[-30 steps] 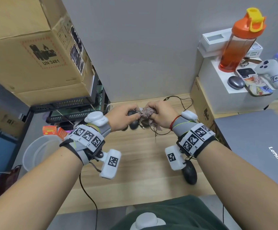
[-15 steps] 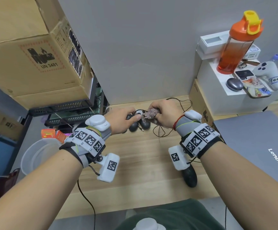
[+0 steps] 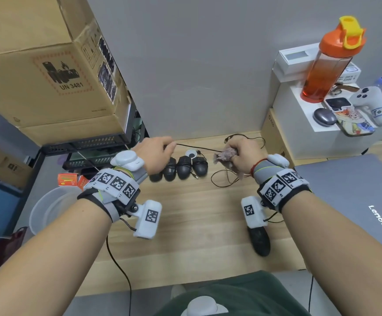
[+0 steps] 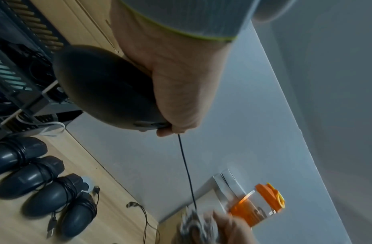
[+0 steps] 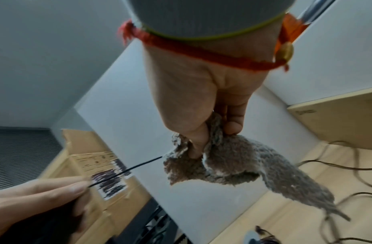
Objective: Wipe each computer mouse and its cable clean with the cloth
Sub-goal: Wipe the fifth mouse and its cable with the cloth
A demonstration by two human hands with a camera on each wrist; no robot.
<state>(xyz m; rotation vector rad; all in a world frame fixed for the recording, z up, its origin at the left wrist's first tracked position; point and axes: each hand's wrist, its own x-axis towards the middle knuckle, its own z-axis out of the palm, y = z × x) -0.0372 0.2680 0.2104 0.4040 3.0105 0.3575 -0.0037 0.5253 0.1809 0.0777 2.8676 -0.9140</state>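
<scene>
My left hand (image 3: 158, 151) grips a black mouse (image 4: 105, 89) in its palm and pinches the cable where it leaves the mouse. The thin black cable (image 3: 194, 147) runs taut to my right hand (image 3: 244, 153). That hand grips a bunched grey-brown cloth (image 5: 229, 163) closed around the cable (image 5: 139, 165). Below the hands, several black mice with cables wound round them (image 3: 184, 168) lie in a row on the wooden table (image 3: 185, 224). The rest of the held cable lies in loose loops (image 3: 224, 179) under my right hand. One more black mouse (image 3: 259, 240) lies near the front edge, partly hidden by my right wrist camera.
A big cardboard box (image 3: 48, 71) on a black rack stands at the left. A closed grey laptop (image 3: 356, 201) lies at the right. Behind it a white box (image 3: 299, 133) carries an orange bottle (image 3: 331, 62) and small items. A pale bucket (image 3: 48, 206) sits below the table's left edge.
My hands have moved apart: the left went left with the mouse, the right went right with the cloth along the cable. The cable is now stretched straight between them.
</scene>
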